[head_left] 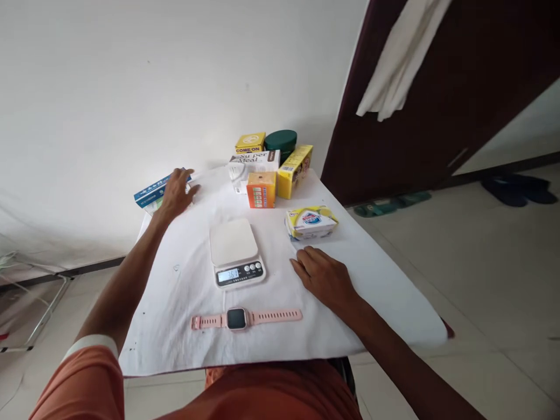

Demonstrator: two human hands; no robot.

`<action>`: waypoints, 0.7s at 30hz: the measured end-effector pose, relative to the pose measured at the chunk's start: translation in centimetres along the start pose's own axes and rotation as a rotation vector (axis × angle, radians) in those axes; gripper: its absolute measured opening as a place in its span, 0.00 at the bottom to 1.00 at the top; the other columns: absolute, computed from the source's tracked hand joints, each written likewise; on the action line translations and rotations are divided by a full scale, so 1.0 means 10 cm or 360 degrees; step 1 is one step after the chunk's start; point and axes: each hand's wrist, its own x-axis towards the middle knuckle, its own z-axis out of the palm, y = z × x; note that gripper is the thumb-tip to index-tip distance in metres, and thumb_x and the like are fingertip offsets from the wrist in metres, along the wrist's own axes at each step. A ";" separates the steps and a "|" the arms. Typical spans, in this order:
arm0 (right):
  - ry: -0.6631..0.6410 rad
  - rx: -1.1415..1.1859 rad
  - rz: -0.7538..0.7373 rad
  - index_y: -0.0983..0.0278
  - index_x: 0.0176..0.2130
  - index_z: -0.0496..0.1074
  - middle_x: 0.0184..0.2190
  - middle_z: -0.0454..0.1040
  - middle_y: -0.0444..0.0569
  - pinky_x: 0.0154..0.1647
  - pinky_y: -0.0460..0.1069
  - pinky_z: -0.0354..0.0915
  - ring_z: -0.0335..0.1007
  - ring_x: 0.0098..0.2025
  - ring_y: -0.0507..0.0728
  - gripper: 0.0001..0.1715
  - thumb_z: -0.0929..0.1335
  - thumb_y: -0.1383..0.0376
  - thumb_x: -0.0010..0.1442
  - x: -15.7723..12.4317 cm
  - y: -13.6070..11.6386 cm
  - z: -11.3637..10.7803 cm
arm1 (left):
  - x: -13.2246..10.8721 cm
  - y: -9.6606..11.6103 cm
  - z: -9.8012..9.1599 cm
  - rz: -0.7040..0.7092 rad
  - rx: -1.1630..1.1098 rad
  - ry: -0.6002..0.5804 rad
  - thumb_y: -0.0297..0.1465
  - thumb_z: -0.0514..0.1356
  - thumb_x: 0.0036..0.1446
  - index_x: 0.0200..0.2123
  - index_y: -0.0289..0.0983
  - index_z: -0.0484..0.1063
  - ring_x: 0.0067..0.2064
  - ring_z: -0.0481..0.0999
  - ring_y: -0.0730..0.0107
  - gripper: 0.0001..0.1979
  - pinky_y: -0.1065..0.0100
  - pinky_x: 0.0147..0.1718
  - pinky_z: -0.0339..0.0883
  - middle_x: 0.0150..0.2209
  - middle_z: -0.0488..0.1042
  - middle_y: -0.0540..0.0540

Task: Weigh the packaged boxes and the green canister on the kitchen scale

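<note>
At the far left of the table, my left hand [177, 194] is over a blue and white box [151, 195], partly covering it. Its fingers are spread, and their tips point past the box's right end. My right hand [326, 278] rests on the cloth with its fingers curled in and nothing visible in them. Just beyond it lies a yellow and white soap pack [312, 223], apart from the fingers. Between my arms sits a white digital scale [235, 244] with a bare platform; its lit display seems to read 361.
Near the wall stand a yellow box [251, 142], a green-lidded tub [280, 140], a white "Super Meal" box [255, 162], an orange box [261, 191] and another yellow box [295, 172]. A pink-strapped smartwatch [237, 318] lies nearest me on the white cloth [170, 326].
</note>
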 end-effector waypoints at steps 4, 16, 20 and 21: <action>-0.0049 0.0023 0.0031 0.62 0.31 0.69 0.29 0.74 0.48 0.30 0.50 0.52 0.68 0.33 0.55 0.17 0.62 0.64 0.72 0.00 -0.01 0.00 | -0.13 1.17 0.25 0.0543 -0.0376 -0.0218 0.41 0.60 0.66 0.59 0.39 0.67 0.53 0.75 0.54 0.22 0.52 0.55 0.69 0.56 0.71 0.38; -0.0020 -0.0049 0.0009 0.62 0.34 0.72 0.30 0.76 0.48 0.31 0.49 0.58 0.73 0.35 0.56 0.14 0.63 0.66 0.71 0.00 -0.01 0.01 | -0.04 2.49 0.89 0.0596 -0.0139 -0.0829 0.42 0.71 0.54 0.54 0.35 0.67 0.55 0.76 0.46 0.29 0.51 0.52 0.70 0.56 0.73 0.33; -0.0026 -0.0076 -0.0005 0.63 0.34 0.73 0.30 0.76 0.49 0.32 0.50 0.58 0.73 0.35 0.56 0.15 0.63 0.65 0.72 0.00 -0.01 0.00 | 0.01 2.41 0.88 0.0526 -0.0296 -0.0783 0.40 0.72 0.52 0.52 0.36 0.68 0.52 0.77 0.50 0.28 0.56 0.48 0.72 0.54 0.75 0.36; -0.0025 -0.0076 -0.0007 0.63 0.33 0.73 0.30 0.76 0.49 0.32 0.50 0.58 0.72 0.35 0.56 0.15 0.63 0.65 0.72 0.00 -0.01 0.00 | 0.01 2.38 0.85 0.0511 -0.0342 -0.0765 0.40 0.72 0.52 0.52 0.37 0.68 0.52 0.77 0.51 0.28 0.56 0.48 0.72 0.54 0.75 0.37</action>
